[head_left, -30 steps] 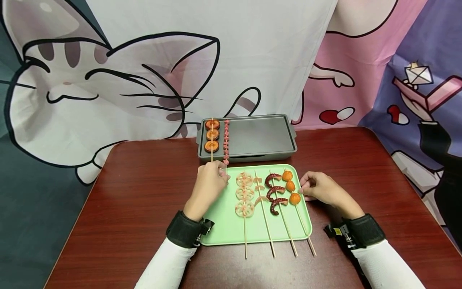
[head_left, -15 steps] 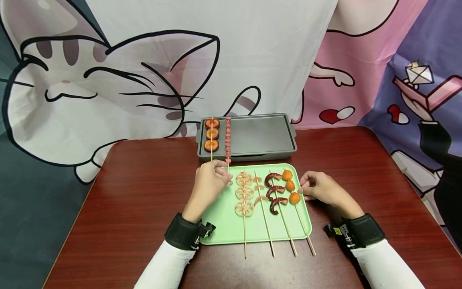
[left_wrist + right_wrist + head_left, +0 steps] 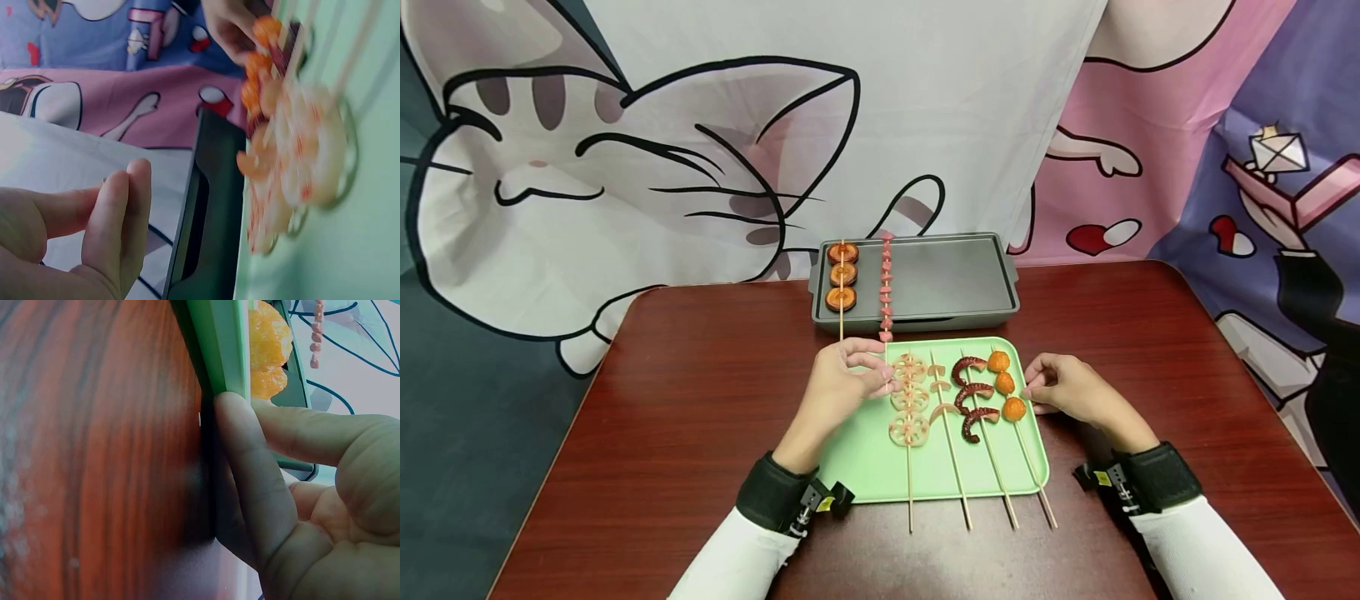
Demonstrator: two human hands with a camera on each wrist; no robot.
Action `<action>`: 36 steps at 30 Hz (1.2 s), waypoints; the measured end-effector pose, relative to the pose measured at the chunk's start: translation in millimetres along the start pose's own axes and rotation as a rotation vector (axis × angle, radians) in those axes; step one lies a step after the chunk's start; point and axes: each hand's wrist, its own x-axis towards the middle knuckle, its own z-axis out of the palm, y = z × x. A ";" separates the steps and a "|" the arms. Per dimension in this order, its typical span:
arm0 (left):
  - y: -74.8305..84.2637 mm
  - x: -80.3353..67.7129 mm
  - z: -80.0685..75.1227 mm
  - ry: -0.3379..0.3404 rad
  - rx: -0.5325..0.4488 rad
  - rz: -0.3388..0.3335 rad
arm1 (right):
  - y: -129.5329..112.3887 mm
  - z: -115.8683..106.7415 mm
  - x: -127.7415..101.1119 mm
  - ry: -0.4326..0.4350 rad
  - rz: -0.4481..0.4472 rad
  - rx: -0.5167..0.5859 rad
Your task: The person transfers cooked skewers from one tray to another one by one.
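My left hand (image 3: 842,379) pinches the lower stick of a skewer of small pink meat pieces (image 3: 886,287), which reaches over the dark grill pan (image 3: 947,279). In the left wrist view the stick is almost hidden between the fingertips of my left hand (image 3: 94,231). My right hand (image 3: 1071,392) grips the right rim of the light green tray (image 3: 857,475), thumb and finger on its edge in the right wrist view. On the tray lie skewers of lotus root slices (image 3: 908,429), thin pale curved pieces (image 3: 942,410), octopus tentacles (image 3: 976,392) and orange balls (image 3: 1013,408).
A skewer of round brown mushroom-like slices (image 3: 841,275) lies at the pan's left end. Several sticks overhang the tray's near edge. The reddish wooden table (image 3: 700,433) extends on both sides, with a printed cloth (image 3: 970,100) behind it.
My left hand has moved slightly right with the pink meat skewer, which now stands farther from the mushroom-like skewer. The right hand stays on the tray rim.
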 end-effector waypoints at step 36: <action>-4.0 -31.1 -6.1 -0.179 -0.190 -0.070 | -0.9 -1.2 0.3 -0.004 0.000 -0.023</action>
